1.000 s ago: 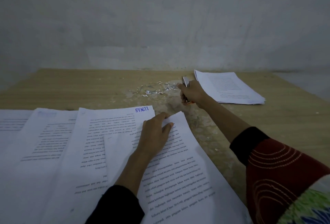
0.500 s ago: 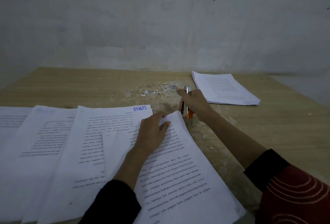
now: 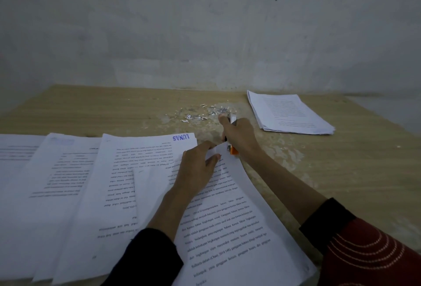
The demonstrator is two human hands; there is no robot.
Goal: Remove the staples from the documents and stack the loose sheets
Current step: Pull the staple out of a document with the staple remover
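Note:
A printed document (image 3: 230,228) lies in front of me on the wooden table (image 3: 341,183). My left hand (image 3: 197,168) pinches its top corner between thumb and fingers. My right hand (image 3: 239,136) grips an orange and silver staple remover (image 3: 232,149), its lower end touching that same corner. A pile of pulled staples and paper scraps (image 3: 205,113) lies just beyond the right hand. A neat stack of loose sheets (image 3: 289,112) sits at the far right.
Several other printed documents overlap to my left, one stamped LUNAS (image 3: 141,183), another (image 3: 52,183) further left. A grey wall (image 3: 205,34) rises behind the table's far edge. Bare wood shows to the right of my right arm.
My right hand with the staple remover has come back from the staple pile toward me, down to the document's top corner. The left hand has kept its hold on that corner.

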